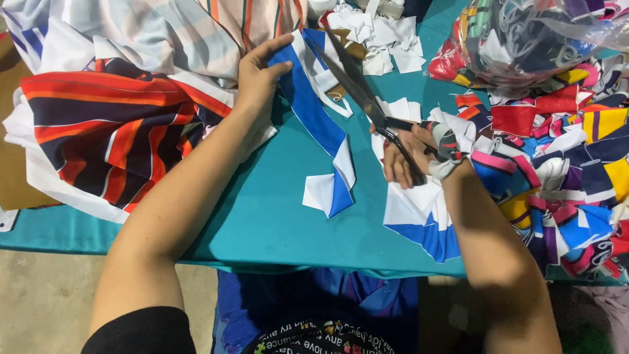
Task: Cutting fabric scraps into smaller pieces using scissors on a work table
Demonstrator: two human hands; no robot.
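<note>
Between hands: blue-white fabric strip (pixel 314 118), scissors (pixel 367 98) cutting.

**What I Am Wearing**

My arms are bare almost all the way up. My left arm (pixel 177 216) has a short black sleeve (pixel 141 333) at the top. My right hand (pixel 406 154) has a strip of striped cloth (pixel 449 149) wrapped around the wrist. My top (pixel 314 314) is dark blue, with small white letters and little coloured shapes near the bottom.
</note>
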